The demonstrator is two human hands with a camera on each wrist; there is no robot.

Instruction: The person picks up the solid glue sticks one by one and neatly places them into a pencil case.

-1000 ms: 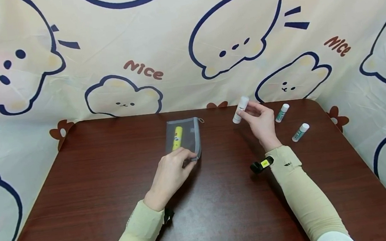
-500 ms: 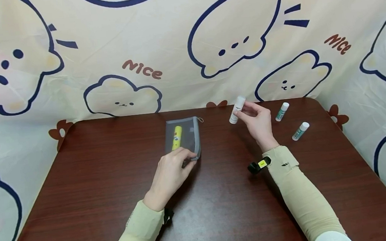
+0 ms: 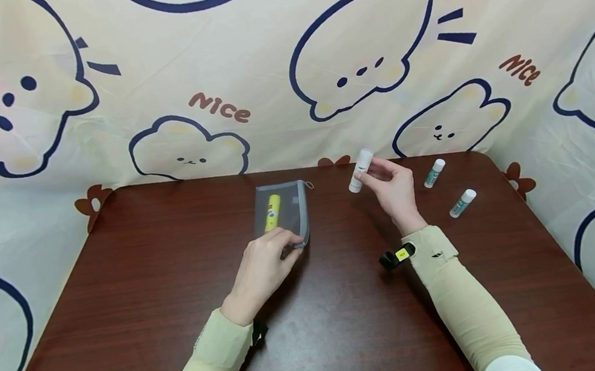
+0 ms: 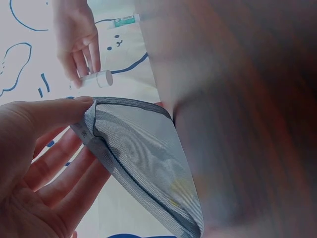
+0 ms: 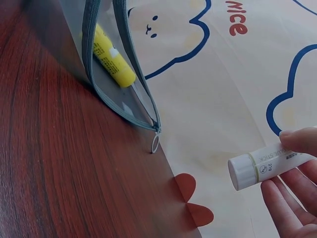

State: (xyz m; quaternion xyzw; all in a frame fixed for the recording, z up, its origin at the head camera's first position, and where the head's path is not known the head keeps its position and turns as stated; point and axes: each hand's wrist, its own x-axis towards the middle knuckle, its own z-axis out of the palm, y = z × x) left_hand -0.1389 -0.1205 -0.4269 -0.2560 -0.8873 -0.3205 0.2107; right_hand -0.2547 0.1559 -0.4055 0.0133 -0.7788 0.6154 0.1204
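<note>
My left hand (image 3: 265,264) pinches the near corner of a grey mesh zipper pouch (image 3: 290,207), and the left wrist view has the thumb (image 4: 59,110) over its zipped edge. The pouch's mouth gapes in the right wrist view, with a yellow glue stick (image 5: 113,57) lying inside. To the right of the pouch, my right hand (image 3: 397,194) holds a white glue stick (image 3: 361,171) between thumb and fingers, tilted above the table. Its printed label and white end (image 5: 242,172) face the right wrist camera.
Two smaller white-and-green glue sticks, one farther back (image 3: 435,173) and one nearer (image 3: 463,203), lie on the brown table (image 3: 140,298) right of my right hand. A cream cloth (image 3: 268,61) with cartoon drawings hangs behind the table's back edge.
My right hand has shifted a little to the left with the white glue stick, closer to the pouch. My left hand and the pouch have stayed in place.
</note>
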